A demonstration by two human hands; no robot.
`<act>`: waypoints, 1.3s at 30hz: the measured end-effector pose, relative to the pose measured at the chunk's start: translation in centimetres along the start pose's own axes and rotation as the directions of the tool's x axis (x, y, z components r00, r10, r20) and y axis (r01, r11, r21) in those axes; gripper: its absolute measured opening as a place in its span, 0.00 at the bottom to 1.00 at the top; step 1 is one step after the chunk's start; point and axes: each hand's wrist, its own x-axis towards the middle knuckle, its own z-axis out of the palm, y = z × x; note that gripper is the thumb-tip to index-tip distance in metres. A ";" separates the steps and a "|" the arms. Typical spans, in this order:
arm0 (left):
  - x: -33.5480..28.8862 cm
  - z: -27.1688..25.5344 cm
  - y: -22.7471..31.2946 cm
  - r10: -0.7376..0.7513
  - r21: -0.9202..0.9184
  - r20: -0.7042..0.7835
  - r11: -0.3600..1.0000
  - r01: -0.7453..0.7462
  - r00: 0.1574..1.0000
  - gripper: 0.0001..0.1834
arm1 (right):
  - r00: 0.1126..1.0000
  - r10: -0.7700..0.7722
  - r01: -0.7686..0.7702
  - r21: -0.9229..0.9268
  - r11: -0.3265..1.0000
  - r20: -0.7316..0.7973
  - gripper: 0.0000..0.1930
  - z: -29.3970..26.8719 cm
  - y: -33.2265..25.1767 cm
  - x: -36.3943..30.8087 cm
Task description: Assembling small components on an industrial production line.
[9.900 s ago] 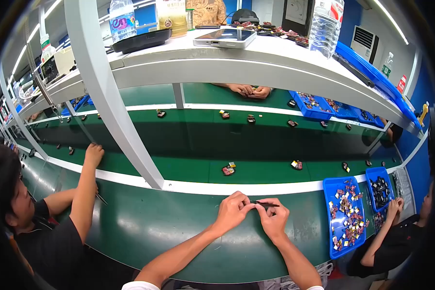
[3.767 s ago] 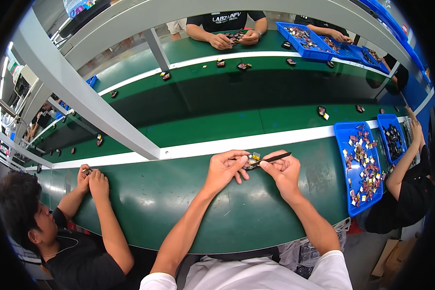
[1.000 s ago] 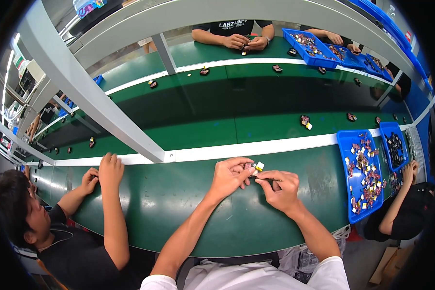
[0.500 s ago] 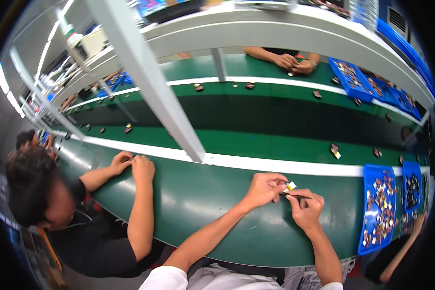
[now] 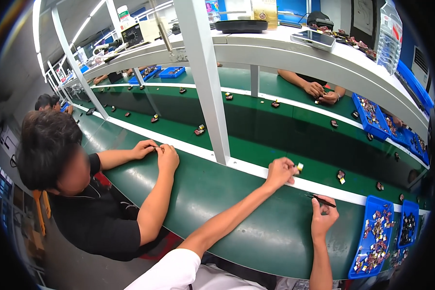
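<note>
Tweezers point(image 5: 325, 201) are held between thumb and fingers of the right hand point(image 5: 324, 217), points toward the left; a careless turn could scratch what they meet. Just right of these fingers is the blue tray point(image 5: 368, 209), and a knock of the arm might spill its pieces. Farther, the left hand point(image 5: 281, 173) pinches a small part with white-and-yellow tab point(image 5: 298, 168); blur hides how firmly. If the pinch is weak, it may fall on the white rail point(image 5: 343, 194) under these fingers, or land badly turned on the green belt point(image 5: 256, 152) beyond.
</note>
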 end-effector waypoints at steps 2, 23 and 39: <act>2.3 -0.2 0.4 0.058 0.077 -0.044 0.996 -0.054 0.997 0.10 | 0.999 0.052 -0.052 0.009 0.999 0.014 0.06 0.3 0.0 0.1; 5.9 -4.5 1.0 0.438 0.876 -0.047 0.450 -0.174 0.898 0.27 | 0.998 -0.034 0.033 -0.019 0.999 -0.047 0.06 0.3 1.4 0.0; 10.8 12.9 3.3 0.081 0.572 0.525 0.704 -0.421 0.847 0.08 | 0.999 -0.050 0.052 -0.089 0.995 0.017 0.08 -0.1 1.0 -0.1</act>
